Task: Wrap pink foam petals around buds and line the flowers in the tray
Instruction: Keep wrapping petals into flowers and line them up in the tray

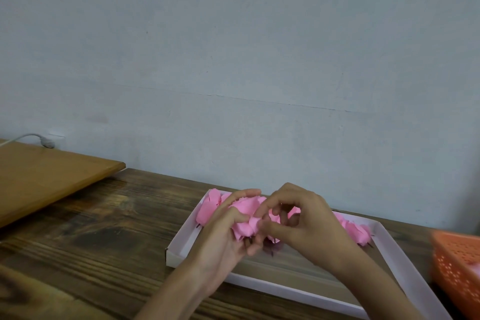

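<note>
As the hands worked: left hand (pixel 228 226) cupped a pink flower (pixel 244 227); right hand (pixel 304 221) pinched its petal (pixel 254 221), above the tray (pixel 285 291).
Done: a row (pixel 207 209) of flowers lay along the tray's far side.
Left: this flower, seemingly unfinished, not yet laid in the row.

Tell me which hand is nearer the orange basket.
Right. The right hand pinches the pink foam flower over the tray, on the side toward the orange basket; the left hand grips it from the side away from the basket.
</note>
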Available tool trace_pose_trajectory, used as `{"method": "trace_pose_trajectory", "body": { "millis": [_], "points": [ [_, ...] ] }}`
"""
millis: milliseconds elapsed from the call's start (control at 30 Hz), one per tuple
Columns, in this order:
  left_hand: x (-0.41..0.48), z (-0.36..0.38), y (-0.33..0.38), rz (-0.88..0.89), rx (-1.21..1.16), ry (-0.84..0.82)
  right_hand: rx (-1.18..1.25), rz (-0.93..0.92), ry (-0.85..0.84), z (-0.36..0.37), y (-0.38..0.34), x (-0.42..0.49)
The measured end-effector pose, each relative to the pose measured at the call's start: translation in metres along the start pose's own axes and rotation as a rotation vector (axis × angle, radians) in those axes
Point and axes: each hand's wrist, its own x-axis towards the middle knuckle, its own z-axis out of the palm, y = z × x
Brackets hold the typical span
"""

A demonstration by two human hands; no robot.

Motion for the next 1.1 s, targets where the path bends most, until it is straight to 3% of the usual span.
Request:
{"method": "trace_pose_trajectory", "body": {
  "millis": [433, 767, 933, 1100],
  "points": [
    [-0.001, 0.0, -0.002, -0.06, 0.136, -0.085, -0.133, -0.113, -0.102, -0.009, -0.002, 0.001],
    [-0.005, 0.0, -0.006, -0.09, 0.076, -0.093, 0.014, -0.097, -0.079, 0.002, 0.003, -0.001],
    [-0.006, 0.007, -0.008, 0.067, 0.498, -0.08, 0.055, -0.067, -0.101, 0.0, 0.003, 0.0],
    [-0.003, 0.016, -0.013, 0.222, 0.537, -0.022, -0.02, -0.102, -0.077, -0.003, 0.002, -0.001]
  ]
}}
